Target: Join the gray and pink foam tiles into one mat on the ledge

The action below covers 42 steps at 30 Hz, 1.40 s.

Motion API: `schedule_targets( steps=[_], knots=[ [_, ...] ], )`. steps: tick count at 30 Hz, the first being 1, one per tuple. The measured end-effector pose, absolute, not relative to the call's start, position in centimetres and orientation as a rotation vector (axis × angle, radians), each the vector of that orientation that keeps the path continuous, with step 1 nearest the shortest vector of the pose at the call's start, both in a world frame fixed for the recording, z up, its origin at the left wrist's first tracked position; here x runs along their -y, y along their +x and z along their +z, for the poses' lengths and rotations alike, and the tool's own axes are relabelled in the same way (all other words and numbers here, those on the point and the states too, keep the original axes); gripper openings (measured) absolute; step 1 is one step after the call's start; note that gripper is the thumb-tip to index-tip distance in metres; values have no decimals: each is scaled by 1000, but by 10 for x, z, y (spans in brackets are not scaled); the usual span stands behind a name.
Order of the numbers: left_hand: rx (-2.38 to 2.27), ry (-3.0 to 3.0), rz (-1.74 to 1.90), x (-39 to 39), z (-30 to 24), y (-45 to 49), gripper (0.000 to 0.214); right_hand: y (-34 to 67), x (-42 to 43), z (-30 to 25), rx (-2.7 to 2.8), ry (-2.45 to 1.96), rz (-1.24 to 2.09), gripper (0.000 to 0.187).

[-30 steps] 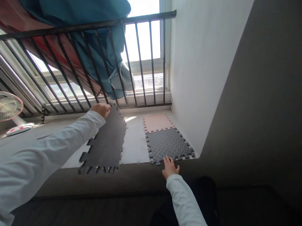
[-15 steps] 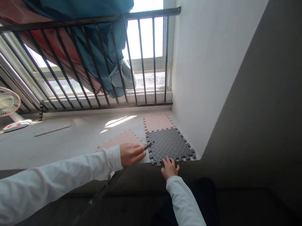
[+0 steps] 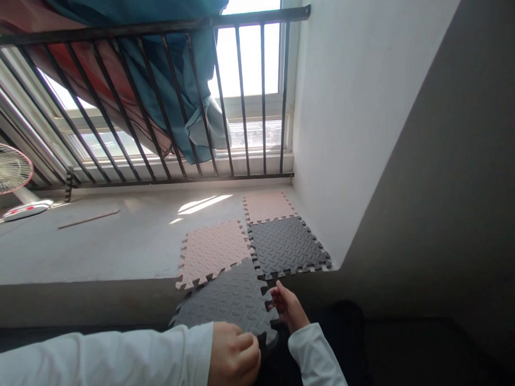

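Observation:
My left hand (image 3: 234,359) is closed on the lower edge of a dark grey foam mat tile (image 3: 228,299) with a raised tread pattern and toothed edges. This tile is tilted in front of the ledge, its top overlapping a pink foam mat tile (image 3: 215,249). My right hand (image 3: 289,308) is at the held tile's right toothed edge, fingers apart and slightly bent; whether they touch it I cannot tell. Just above that hand, another dark grey foam mat tile (image 3: 289,245) lies flat on the ledge, joined to a pink tile (image 3: 269,208) behind it.
The pale ledge (image 3: 127,250) ends at a front edge above a dark area. A black railing (image 3: 154,180) runs along the window, with a teal and pink curtain (image 3: 163,100) behind. At left are a fan (image 3: 4,175) and thin stick (image 3: 88,220). A white wall (image 3: 344,126) bounds the right.
My left hand has come down toward me, and the held grey tile now shows its broad face instead of its edge. My right hand has left the flat grey tile's front edge, moving slightly down.

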<state>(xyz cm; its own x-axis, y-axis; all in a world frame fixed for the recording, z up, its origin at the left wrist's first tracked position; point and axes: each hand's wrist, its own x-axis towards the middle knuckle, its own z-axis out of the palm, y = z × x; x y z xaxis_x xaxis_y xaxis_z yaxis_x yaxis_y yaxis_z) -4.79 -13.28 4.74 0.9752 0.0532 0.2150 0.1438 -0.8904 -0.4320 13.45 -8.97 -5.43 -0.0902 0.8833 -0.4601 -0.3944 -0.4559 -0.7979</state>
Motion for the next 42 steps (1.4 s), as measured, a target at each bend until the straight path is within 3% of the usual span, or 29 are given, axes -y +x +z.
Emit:
schedule_targets(
  steps=[8, 11, 14, 18, 20, 26, 42],
  knots=[
    [300, -2818, -367, 146, 10, -25, 12, 130, 125, -52, 626, -1128, 1685, 30],
    [421, -3039, -266, 123, -2, -34, 25, 131, 121, -54, 627, -1174, 1624, 21],
    [870, -3068, -70, 75, -13, -54, 36, 133, 119, -54, 600, -1190, 1615, 18],
    [1762, -2631, 446, 6, -31, -91, 43, 135, 118, -52, 573, -1163, 1619, 18],
    [1916, -2512, 645, -17, -40, -109, 47, 135, 118, -50, 582, -1150, 1613, 20],
    [1966, -2500, 802, -42, -65, -138, 58, 134, 121, -48, 603, -1109, 1624, 25],
    [2017, -2534, 690, -68, -91, -149, 43, 132, 120, -46, 612, -1080, 1594, 22]
  ],
)
